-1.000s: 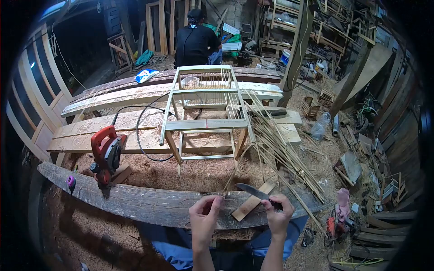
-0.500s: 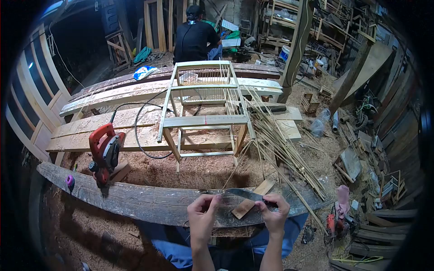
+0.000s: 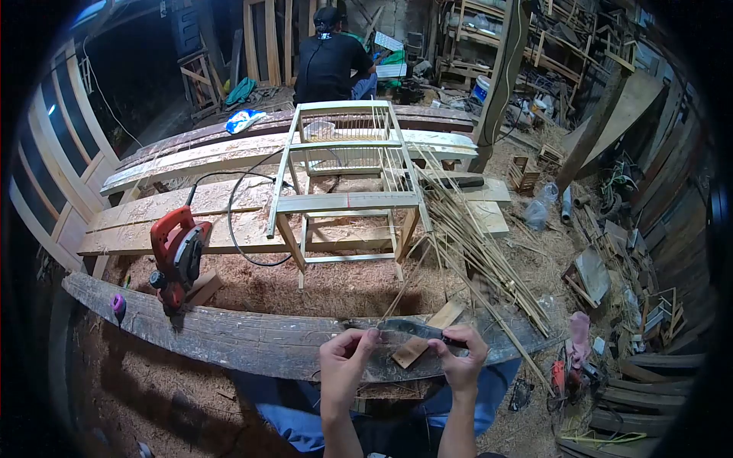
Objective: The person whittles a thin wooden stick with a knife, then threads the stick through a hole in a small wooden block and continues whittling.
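My right hand (image 3: 463, 359) is closed around the dark handle of a knife (image 3: 412, 328). Its blade points left, over the worn plank bench (image 3: 252, 341). My left hand (image 3: 345, 365) is closed in a pinch by the blade's tip, on a thin bamboo strip (image 3: 400, 292) that slants up and away from the fingers. Beneath the blade, a short wood block (image 3: 447, 315) lies across the bench. Just beyond stands a wooden frame (image 3: 347, 202) with thin upright sticks set into its far part. A bundle of bamboo strips (image 3: 489, 256) leans to its right.
A red power planer (image 3: 177, 256) rests on the bench at left, its cable running to the planks (image 3: 168, 210) behind. A purple roll (image 3: 117, 305) sits at the bench's left end. Farther back a person (image 3: 330, 61) sits facing away. Wood shavings cover the floor.
The knife blade has turned slightly, showing more of its flat side, and its tip has shifted a little left. Both hands stay almost in place.
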Action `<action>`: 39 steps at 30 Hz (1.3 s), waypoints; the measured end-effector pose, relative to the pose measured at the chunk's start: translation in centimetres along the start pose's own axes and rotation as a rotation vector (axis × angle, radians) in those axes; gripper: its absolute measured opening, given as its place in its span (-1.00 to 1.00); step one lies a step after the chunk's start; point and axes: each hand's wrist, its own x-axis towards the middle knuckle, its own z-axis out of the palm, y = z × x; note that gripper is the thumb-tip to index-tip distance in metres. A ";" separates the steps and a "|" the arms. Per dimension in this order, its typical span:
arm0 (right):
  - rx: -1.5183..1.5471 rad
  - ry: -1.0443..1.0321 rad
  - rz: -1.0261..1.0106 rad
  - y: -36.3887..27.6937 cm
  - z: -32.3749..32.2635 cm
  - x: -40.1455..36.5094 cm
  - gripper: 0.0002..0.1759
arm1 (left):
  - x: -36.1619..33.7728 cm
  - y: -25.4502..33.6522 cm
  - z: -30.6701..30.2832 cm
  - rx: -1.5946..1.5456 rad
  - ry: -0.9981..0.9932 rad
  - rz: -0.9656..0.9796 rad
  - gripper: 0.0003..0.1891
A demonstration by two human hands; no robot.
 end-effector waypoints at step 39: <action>-0.198 -0.123 -0.031 -4.4 1.6 1.3 -0.71 | 0.5 -0.7 0.3 0.198 -0.130 0.052 -0.74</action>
